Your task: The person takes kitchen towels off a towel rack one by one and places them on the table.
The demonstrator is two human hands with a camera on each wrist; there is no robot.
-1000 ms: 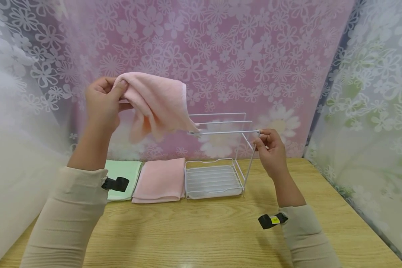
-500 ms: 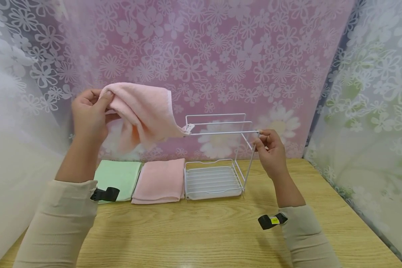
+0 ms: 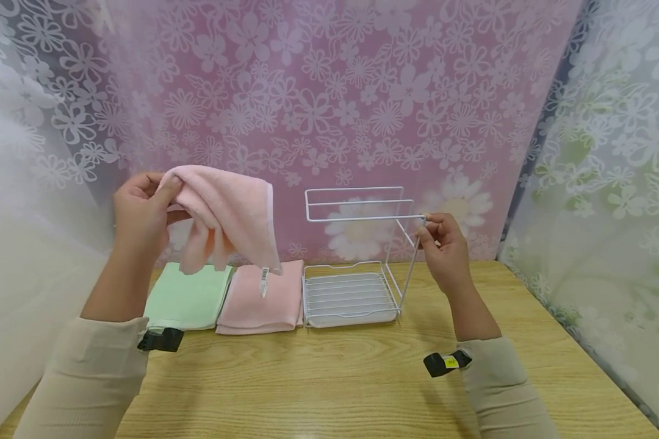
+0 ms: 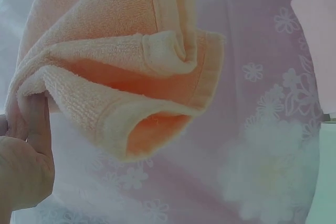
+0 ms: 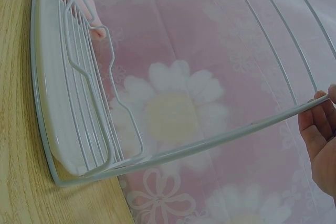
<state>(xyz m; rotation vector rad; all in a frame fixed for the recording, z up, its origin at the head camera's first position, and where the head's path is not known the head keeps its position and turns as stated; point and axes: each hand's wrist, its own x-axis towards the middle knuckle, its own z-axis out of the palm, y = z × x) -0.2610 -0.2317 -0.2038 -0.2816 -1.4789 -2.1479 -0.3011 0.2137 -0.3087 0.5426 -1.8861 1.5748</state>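
Observation:
My left hand (image 3: pixel 141 210) pinches a pale pink towel (image 3: pixel 233 210) by its left end, up in the air. The towel hangs in folds, and a white label dangles from its lower right corner; the left wrist view shows its terry loops and hemmed edge (image 4: pixel 207 72). At the right, my right hand (image 3: pixel 443 250) grips the upper corner of a white wire rack (image 3: pixel 362 218), thumb and fingers round the bar. The rack stands on the table, with top rails above and a slatted lower shelf over a white tray (image 5: pixel 55 87).
Left of the rack lies a folded pink towel (image 3: pixel 274 311), with a folded light green towel (image 3: pixel 189 296) beside it. The wooden table (image 3: pixel 307 384) meets a pink flowered curtain (image 3: pixel 329 91) behind. Flowered sheets also close off both sides.
My left hand has moved left and down, drawing the pink towel off the rack's top rails. Its label corner now hangs free. My right hand keeps its grip on the rack.

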